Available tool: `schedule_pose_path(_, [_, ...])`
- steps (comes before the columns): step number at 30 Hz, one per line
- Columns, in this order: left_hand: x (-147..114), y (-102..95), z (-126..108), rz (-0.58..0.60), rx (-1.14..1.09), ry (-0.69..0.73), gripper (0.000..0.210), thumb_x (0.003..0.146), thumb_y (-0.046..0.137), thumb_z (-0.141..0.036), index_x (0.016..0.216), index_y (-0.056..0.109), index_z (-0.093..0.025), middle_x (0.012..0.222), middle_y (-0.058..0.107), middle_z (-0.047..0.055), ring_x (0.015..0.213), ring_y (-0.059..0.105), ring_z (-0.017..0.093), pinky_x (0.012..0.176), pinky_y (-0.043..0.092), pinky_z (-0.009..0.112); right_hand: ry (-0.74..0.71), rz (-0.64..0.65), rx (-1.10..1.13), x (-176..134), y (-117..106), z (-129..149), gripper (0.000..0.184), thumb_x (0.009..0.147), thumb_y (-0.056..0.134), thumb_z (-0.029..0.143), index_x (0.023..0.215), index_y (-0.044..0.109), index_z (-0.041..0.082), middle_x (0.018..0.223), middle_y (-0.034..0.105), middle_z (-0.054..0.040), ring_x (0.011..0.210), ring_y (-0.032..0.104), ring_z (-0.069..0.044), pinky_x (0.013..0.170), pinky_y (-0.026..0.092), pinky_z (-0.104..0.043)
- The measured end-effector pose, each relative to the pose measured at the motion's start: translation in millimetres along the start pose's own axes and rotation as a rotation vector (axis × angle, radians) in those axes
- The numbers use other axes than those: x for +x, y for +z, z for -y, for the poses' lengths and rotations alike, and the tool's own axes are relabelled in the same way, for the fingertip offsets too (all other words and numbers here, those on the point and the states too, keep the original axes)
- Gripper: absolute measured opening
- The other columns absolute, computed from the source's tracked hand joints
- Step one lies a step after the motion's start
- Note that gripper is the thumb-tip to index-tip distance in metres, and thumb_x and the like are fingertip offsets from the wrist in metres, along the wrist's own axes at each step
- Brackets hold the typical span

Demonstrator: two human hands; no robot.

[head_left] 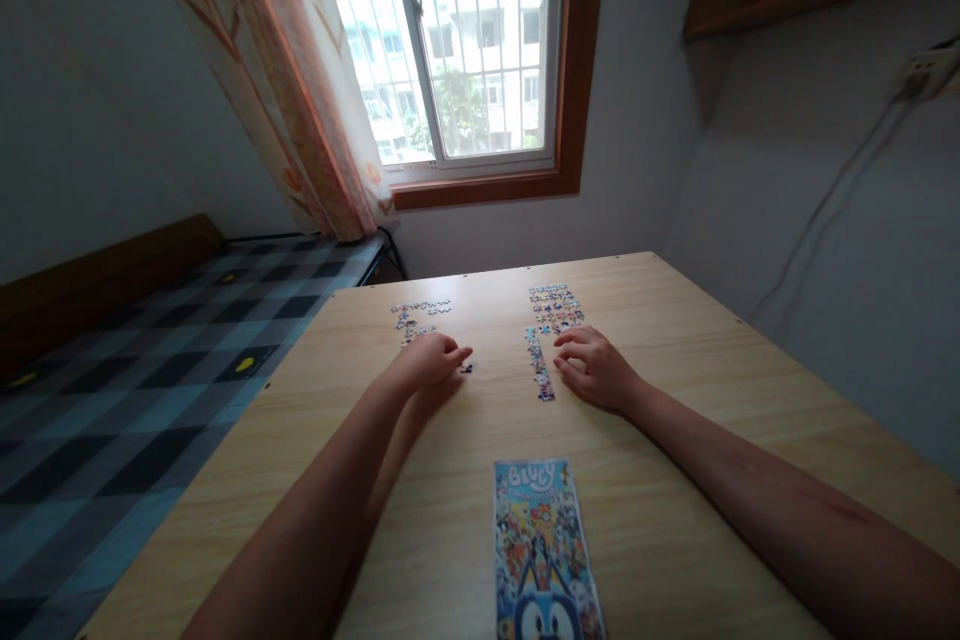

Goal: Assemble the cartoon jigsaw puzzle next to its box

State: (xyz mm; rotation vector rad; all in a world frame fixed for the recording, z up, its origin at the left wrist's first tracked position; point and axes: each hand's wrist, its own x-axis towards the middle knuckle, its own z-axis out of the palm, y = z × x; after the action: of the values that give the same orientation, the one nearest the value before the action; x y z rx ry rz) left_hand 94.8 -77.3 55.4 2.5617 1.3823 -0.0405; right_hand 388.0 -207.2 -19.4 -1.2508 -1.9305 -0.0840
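Pale wood-grain table [697, 430] fills the lower frame, a colourful rectangular sheet [547, 540] printed "BLUEY" lying at bottom center. Just above center-frame's lower edge, a bare right hand [596, 370], loosely open, rests beside a narrow multicoloured jigsaw strip [538, 360]; left of center, a bare left hand [436, 360] curls near a small dark jigsaw piece [466, 369], its grip impossible to tell.

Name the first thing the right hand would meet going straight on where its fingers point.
Probably the puzzle strip, just beyond the right hand, though height is unclear here: it might pass above.
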Motion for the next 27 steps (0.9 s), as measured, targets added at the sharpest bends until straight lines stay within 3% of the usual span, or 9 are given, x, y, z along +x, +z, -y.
schedule_pose_path(5, [-5, -11.2, 10, 0.035, -0.165, 0.039, 0.032, 0.086, 0.058, -0.044, 0.093, 0.077, -0.019, 0.089, 0.077, 0.005, 0.078, 0.066, 0.019, 0.069, 0.045, 0.026, -0.006, 0.021, -0.003, 0, -1, 3, 0.019, 0.093, 0.059, 0.023, 0.077, 0.069, 0.022, 0.098, 0.072, -0.0087, 0.097, 0.064, -0.025, 0.094, 0.052, -0.048])
schedule_pose_path(9, [-14, 3.1, 6, -0.024, -0.055, 0.108, 0.023, 0.083, 0.064, -0.033, 0.096, 0.079, -0.021, 0.094, 0.076, 0.006, 0.082, 0.067, 0.019, 0.076, 0.047, 0.027, -0.033, 0.059, -0.002, 0, -1, 6, 0.018, 0.094, 0.059, 0.023, 0.079, 0.070, 0.022, 0.099, 0.072, -0.0085, 0.098, 0.064, -0.025, 0.094, 0.052, -0.048])
schedule_pose_path(13, [-14, 12.7, 0, -0.088, 0.025, 0.165, 0.027, 0.083, 0.065, -0.028, 0.107, 0.079, -0.026, 0.101, 0.075, 0.005, 0.084, 0.066, 0.018, 0.078, 0.047, 0.027, -0.049, 0.066, -0.003, 0, -2, 9, 0.020, 0.094, 0.058, 0.023, 0.079, 0.070, 0.022, 0.097, 0.073, -0.0087, 0.097, 0.064, -0.025, 0.093, 0.052, -0.048])
schedule_pose_path(27, [-20, 8.6, -15, -0.072, 0.225, 0.160, 0.021, 0.084, 0.063, -0.025, 0.094, 0.081, -0.031, 0.107, 0.077, 0.002, 0.095, 0.068, 0.022, 0.077, 0.048, 0.028, -0.113, 0.061, -0.019, 1, -1, 11, 0.019, 0.091, 0.060, 0.018, 0.074, 0.068, 0.020, 0.086, 0.072, -0.0078, 0.089, 0.064, -0.023, 0.088, 0.053, -0.043])
